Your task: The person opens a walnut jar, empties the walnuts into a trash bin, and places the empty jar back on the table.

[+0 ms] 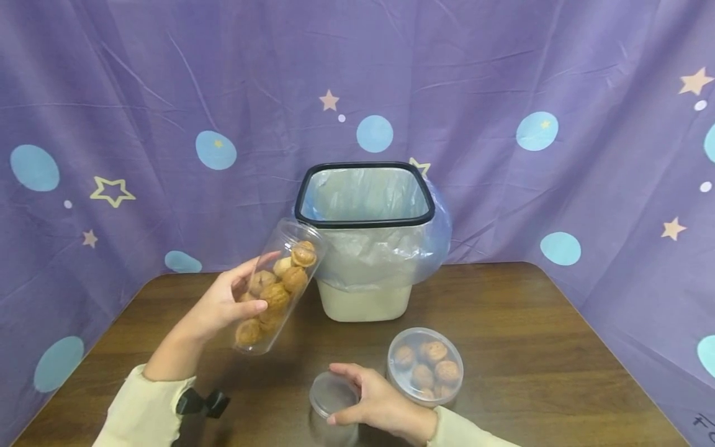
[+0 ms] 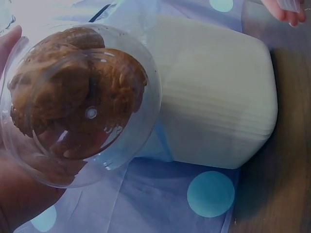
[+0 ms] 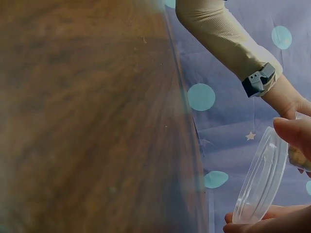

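Observation:
My left hand (image 1: 226,298) grips a clear plastic jar (image 1: 285,234) of walnuts (image 1: 275,297), with the thumb across its near side. The jar leans right, its mouth overlapping the near left corner of the bin's black rim in the head view. From the left wrist view, the round jar bottom (image 2: 91,113) faces the camera with walnuts behind it. Low at the front, my right hand (image 1: 385,400) pinches a translucent round lid (image 1: 333,395) between thumb and fingers. The lid (image 3: 262,177) stands edge-on in the right wrist view. A faint clear shape shows under it in the head view.
A cream bin (image 1: 365,302) with a plastic liner (image 1: 385,251) folded over its rim (image 1: 365,223) stands at the back of the brown wooden table (image 1: 491,323). Right of my right hand sits a round lidded container (image 1: 426,335) with several walnuts. A purple curtain (image 1: 268,81) hangs behind.

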{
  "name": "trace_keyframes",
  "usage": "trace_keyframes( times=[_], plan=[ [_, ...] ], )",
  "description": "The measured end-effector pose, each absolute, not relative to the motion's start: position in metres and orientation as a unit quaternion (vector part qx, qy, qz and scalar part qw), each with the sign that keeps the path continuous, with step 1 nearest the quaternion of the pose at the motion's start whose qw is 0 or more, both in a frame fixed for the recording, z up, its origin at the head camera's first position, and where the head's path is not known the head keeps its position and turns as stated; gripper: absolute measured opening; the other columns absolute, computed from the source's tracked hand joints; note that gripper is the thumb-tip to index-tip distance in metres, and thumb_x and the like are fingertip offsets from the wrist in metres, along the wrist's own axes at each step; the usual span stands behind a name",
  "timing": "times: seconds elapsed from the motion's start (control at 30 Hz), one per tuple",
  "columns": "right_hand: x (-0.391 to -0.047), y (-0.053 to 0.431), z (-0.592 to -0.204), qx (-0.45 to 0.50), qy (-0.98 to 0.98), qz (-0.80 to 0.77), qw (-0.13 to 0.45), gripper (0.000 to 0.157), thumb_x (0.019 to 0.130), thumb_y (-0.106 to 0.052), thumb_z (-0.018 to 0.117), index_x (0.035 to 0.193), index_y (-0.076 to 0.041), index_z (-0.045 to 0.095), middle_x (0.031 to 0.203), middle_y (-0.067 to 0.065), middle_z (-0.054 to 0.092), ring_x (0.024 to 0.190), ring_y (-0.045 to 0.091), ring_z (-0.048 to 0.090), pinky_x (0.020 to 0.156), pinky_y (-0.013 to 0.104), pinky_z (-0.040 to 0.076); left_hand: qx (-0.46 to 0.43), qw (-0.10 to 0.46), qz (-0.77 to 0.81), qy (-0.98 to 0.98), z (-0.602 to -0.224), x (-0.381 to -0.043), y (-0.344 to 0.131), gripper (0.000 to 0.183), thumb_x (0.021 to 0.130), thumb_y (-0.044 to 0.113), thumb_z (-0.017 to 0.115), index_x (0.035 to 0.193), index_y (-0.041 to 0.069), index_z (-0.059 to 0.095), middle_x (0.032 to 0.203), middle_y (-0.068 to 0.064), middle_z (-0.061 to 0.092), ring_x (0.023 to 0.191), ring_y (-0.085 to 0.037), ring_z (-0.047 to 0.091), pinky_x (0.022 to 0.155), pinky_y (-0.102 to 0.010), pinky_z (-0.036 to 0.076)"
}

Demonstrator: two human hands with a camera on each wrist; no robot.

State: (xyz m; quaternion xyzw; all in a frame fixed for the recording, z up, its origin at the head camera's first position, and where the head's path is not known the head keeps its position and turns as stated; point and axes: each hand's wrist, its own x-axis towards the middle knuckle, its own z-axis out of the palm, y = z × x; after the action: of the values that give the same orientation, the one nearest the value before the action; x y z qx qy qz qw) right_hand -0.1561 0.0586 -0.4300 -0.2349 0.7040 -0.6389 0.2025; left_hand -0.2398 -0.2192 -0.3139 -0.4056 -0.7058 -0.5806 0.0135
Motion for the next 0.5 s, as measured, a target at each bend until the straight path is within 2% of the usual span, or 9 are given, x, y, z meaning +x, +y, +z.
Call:
trace_keyframes(
  times=[0.1, 0.2, 0.3, 0.5],
  plan=[
    [-0.157, 0.057, -0.43, -0.234, 0.706, -0.638, 0.2, 0.076, 0.071, -0.002, 0.075, 0.137, 0.006, 0.039, 0.134, 0.013, 0.05, 0.118, 0.019, 0.05, 0.095, 0.018, 0.041, -0.409, 0.019, -0.584, -0.7, -0.313, -0.241, -0.219, 0.067, 0.078, 0.001, 0.062, 0.139, -0.009, 0.036, 0.143, 0.0, 0.044, 0.125, -0.01, 0.043, 0.1, -0.018, 0.037],
    [-0.159, 0.056, -0.43, -0.232, 0.712, -0.633, 0.197, 0.076, 0.069, -0.003, 0.075, 0.136, 0.006, 0.04, 0.134, 0.012, 0.051, 0.119, 0.019, 0.049, 0.096, 0.018, 0.039, -0.412, 0.024, -0.584, -0.699, -0.31, -0.242, -0.219, 0.068, 0.078, 0.001, 0.062, 0.139, -0.009, 0.035, 0.144, -0.001, 0.044, 0.125, -0.01, 0.043, 0.1, -0.018, 0.036],
    [-0.161, 0.055, -0.431, -0.229, 0.716, -0.629, 0.196, 0.076, 0.069, -0.003, 0.075, 0.136, 0.006, 0.041, 0.135, 0.012, 0.05, 0.121, 0.02, 0.048, 0.099, 0.022, 0.038, -0.408, 0.031, -0.586, -0.7, -0.307, -0.244, -0.22, 0.068, 0.077, 0.0, 0.063, 0.139, -0.01, 0.036, 0.143, -0.002, 0.044, 0.125, -0.01, 0.043, 0.1, -0.017, 0.035],
    [-0.165, 0.054, -0.434, -0.223, 0.725, -0.62, 0.201, 0.076, 0.072, -0.007, 0.077, 0.137, 0.005, 0.04, 0.138, 0.015, 0.047, 0.125, 0.027, 0.044, 0.107, 0.039, 0.035, -0.393, 0.041, -0.593, -0.701, -0.301, -0.245, -0.223, 0.068, 0.076, 0.0, 0.062, 0.139, -0.008, 0.037, 0.143, 0.0, 0.044, 0.129, -0.01, 0.037, 0.102, -0.016, 0.031]
  ],
)
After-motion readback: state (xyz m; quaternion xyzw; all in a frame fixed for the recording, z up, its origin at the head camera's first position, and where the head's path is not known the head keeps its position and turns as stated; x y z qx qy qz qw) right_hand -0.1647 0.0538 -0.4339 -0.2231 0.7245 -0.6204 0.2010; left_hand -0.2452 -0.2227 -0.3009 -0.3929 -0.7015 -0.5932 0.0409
